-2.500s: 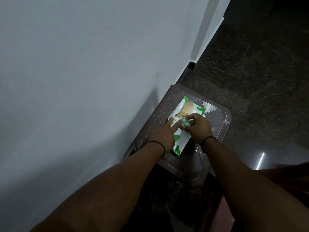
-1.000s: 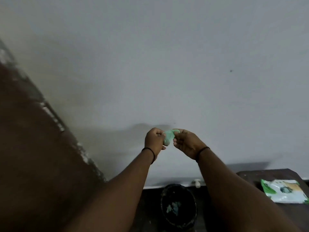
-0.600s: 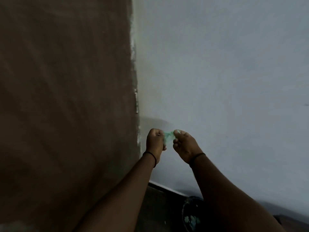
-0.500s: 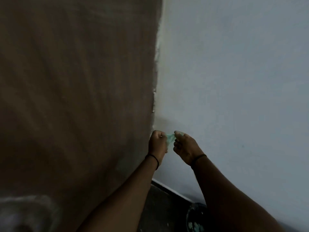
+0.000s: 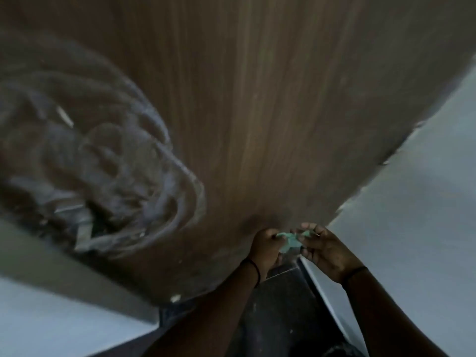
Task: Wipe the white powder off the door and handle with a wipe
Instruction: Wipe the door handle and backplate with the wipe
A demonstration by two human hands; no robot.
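Since half a second ago the view has swung left: the brown door [image 5: 257,112] now fills most of the head view, where before it took only the left half, and the grey wall [image 5: 417,215] is pushed to the right edge. Both hands remain together low in front of the door.

Head view: the left hand [image 5: 265,249] and right hand [image 5: 325,249] each pinch one end of a small green wipe [image 5: 289,242], held crumpled between them, close to the door surface; contact with the door cannot be confirmed. White powder [image 5: 108,161] lies in swirled smears on the door's left part, well apart from the wipe. The handle within the smears is blurred and hard to make out. Dark floor [image 5: 283,300] shows below the wrists.
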